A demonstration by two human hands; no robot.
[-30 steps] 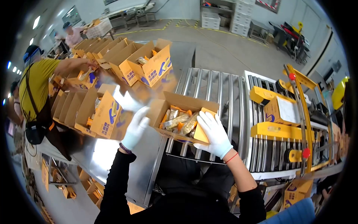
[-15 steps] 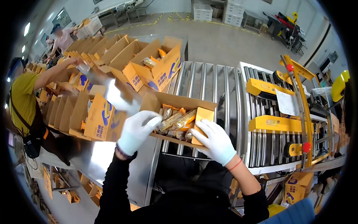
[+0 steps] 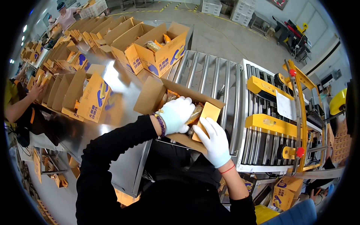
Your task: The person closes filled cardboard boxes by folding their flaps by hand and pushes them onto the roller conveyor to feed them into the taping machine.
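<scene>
An open cardboard carton (image 3: 152, 95) sits tilted in front of me, where the metal table meets the rollers. Foil-wrapped snack packets (image 3: 196, 111) fill it. My left hand (image 3: 175, 114), in a white glove, lies on the packets inside, fingers partly spread and bent, tips hidden; no grip on a packet shows. At the carton's right end my right hand (image 3: 213, 140), also gloved, rests stretched fingers on its yellow end flap (image 3: 210, 111).
Filled open cartons (image 3: 165, 52) stand in rows at the back and left (image 3: 92, 97) on the steel table (image 3: 116, 138). A roller conveyor (image 3: 204, 75) runs to a machine with yellow guides (image 3: 273, 125). At far left a co-worker's hand (image 3: 35, 90) is near cartons.
My left hand has moved right from the carton's left side onto the packets. The right hand stays at the flap. The co-worker's outstretched arm has drawn back left.
</scene>
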